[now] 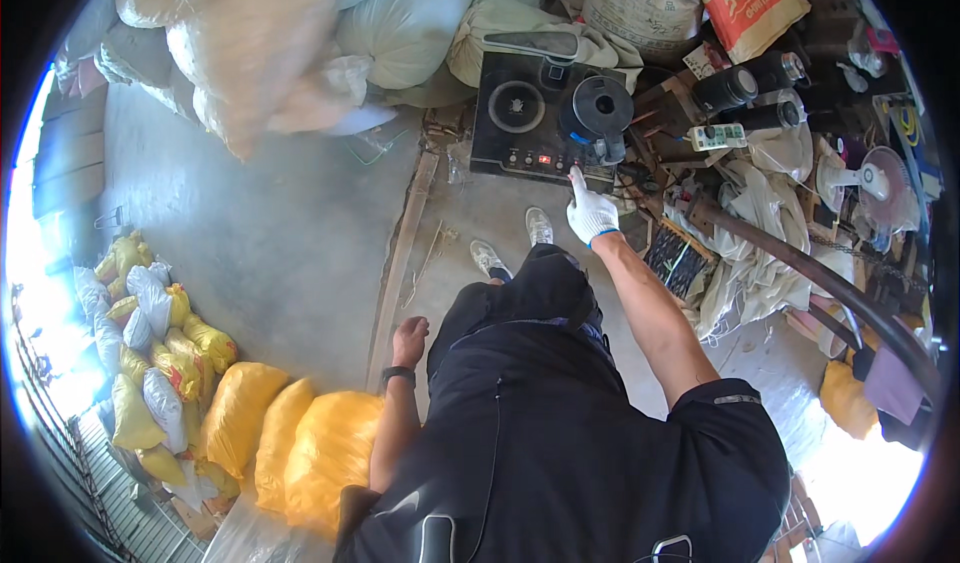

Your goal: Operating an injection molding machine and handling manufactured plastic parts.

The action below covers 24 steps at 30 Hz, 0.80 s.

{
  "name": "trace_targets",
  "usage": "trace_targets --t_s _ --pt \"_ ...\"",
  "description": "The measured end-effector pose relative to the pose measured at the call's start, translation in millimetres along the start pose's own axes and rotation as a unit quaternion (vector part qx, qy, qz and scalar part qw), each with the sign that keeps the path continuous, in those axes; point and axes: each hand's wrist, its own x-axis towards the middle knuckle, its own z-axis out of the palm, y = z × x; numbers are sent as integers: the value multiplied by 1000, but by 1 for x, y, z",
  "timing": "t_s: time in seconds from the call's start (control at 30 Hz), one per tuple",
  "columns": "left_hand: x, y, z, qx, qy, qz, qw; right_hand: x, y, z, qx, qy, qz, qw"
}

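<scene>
At near edge of black induction cooktop [520,113] on concrete floor [290,233] — your right hand [591,213], white-gloved, index finger stretched out, tip at cooktop's front-right corner by control strip; other fingers curled, nothing held. Dark round appliance [600,113] sits on cooktop's right side, just beyond fingertip. Your left hand [409,340] bare, hangs loose beside your thigh — empty, wristband above it. Yellow sacks [300,443] along floor's near-left; pale sacks [260,43] stacked at far-left.
</scene>
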Motion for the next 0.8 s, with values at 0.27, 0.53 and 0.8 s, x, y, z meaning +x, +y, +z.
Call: trace_targets --t_s 0.27,0.53,0.8 --pt "1 -3 1 -2 0 7 1000 -3 -1 -1 12 -27 17 999" --pt "1 -2 1 0 -5 -2 1000 -2 -15 -8 32 -33 -4 999" --pt "1 4 -1 19 -9 8 1000 11 -19 3 31 -75 -9 997"
